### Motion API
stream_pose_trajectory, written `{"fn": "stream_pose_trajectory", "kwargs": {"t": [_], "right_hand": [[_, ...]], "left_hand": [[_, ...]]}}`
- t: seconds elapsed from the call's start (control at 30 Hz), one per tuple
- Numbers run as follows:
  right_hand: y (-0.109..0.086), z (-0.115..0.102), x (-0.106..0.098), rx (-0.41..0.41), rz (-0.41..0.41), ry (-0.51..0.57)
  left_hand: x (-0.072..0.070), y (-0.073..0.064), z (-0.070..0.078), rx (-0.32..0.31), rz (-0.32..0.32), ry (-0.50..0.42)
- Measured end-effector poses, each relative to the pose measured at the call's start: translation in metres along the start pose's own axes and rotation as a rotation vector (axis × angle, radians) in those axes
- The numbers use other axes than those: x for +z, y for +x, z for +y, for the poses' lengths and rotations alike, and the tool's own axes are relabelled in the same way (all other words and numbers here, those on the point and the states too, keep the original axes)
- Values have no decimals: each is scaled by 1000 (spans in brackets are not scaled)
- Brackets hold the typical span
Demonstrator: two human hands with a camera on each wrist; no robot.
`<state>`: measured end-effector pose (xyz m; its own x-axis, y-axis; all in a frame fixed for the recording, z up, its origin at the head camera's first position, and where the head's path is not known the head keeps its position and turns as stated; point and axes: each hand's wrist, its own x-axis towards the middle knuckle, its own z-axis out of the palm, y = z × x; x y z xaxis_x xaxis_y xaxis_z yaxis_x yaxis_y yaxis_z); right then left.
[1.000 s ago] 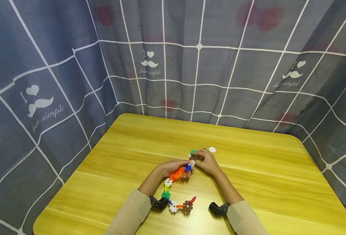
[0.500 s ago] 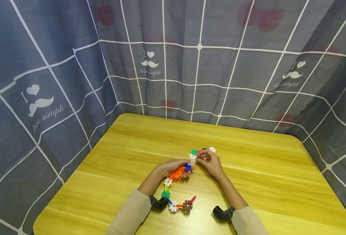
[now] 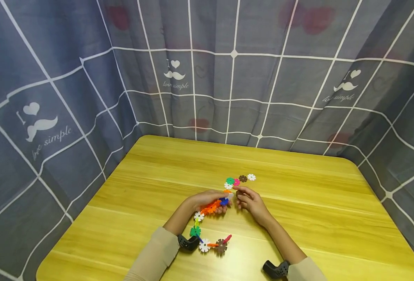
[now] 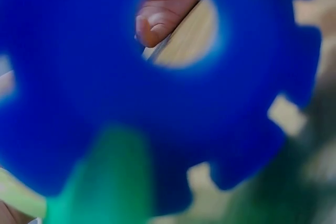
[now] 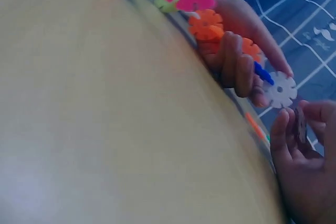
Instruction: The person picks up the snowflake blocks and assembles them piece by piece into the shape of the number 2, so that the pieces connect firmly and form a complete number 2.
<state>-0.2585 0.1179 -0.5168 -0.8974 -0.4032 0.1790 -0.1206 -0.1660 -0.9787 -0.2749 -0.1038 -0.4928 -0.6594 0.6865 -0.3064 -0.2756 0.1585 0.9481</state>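
Observation:
My left hand (image 3: 203, 199) grips a chain of slotted plastic flower discs near its far end. Orange discs (image 3: 212, 207) lie along the palm, and a white disc (image 5: 281, 89) sticks out past the thumb at the end of the chain. Between the fingers and thumb of my right hand (image 3: 254, 206) is a loose brown disc (image 5: 301, 125), on edge, close beside that white disc. The chain's tail bends through a green disc (image 3: 195, 231) to a brown disc (image 3: 221, 246) near the left wrist. A blurred blue disc (image 4: 79, 87) fills most of the left wrist view.
Loose discs lie in a row beyond the hands: white (image 3: 229, 185), green (image 3: 230, 180), pink (image 3: 236, 182), brown (image 3: 243, 178) and another white (image 3: 251, 177). They rest on a wooden table (image 3: 298, 195). A grey checked curtain (image 3: 210, 78) hangs around its far sides.
My right hand has taken the brown disc from the row and drawn it back toward the chain's white end. The left hand has stayed almost still. The head view has shifted slightly.

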Motion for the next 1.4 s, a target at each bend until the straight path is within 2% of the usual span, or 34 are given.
{"fn": "stream_pose_trajectory", "kwargs": {"t": [0.1, 0.27, 0.37, 0.57, 0.8, 0.87, 0.97, 1.1, 1.27, 1.4], "right_hand": [[-2, -2, 5, -27, -76, -98], [-5, -12, 13, -122, -80, -212], [-6, -20, 17, -132, -47, -228], [-6, -23, 16, -154, 13, -269], [-5, -16, 12, -195, 29, -185], [-5, -16, 11, -189, 31, -163], [-5, -16, 9, -163, 106, -137], [-5, -18, 7, -96, 189, -103], [-5, -21, 12, 16, 182, -67], [-5, -22, 14, 26, 136, -38]], "left_hand": [[2, 1, 1, -13, 7, 43], [3, 2, 1, -18, -40, 51], [3, 1, 0, 7, -79, 14], [1, 0, -2, 63, -61, -30], [-1, 1, -3, 82, -64, -53], [-2, 1, -3, 77, -73, -59], [-5, 1, -5, 68, -98, -83], [-5, -1, -5, 54, -91, -95], [-2, -1, -3, 44, -58, -90], [-3, 0, -3, 51, -58, -92]]}}
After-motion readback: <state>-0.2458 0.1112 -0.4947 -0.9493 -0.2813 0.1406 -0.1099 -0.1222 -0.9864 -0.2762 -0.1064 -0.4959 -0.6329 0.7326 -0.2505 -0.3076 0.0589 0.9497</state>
